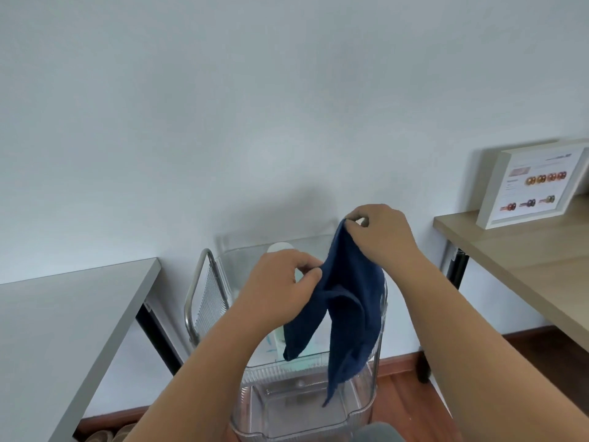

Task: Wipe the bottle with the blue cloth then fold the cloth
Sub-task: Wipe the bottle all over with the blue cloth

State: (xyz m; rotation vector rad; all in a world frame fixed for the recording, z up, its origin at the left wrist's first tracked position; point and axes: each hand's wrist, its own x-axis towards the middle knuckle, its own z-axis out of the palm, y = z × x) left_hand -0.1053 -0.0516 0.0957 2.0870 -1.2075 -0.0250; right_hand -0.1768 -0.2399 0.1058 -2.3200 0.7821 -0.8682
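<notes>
Above the clear cart [306, 406], both my hands pinch the blue cloth [350, 301]: left hand [283, 282] mid-edge, right hand [379, 231] a top corner. Folding seems underway, with the bottle [280, 248] set down; next I'd bring the corners together.

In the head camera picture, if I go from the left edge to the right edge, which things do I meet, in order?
Grey table → metal handle of the cart → left hand → blue cloth → right hand → wooden table → white picture frame. The bottle, mostly hidden behind hand and cloth, is left out.
</notes>
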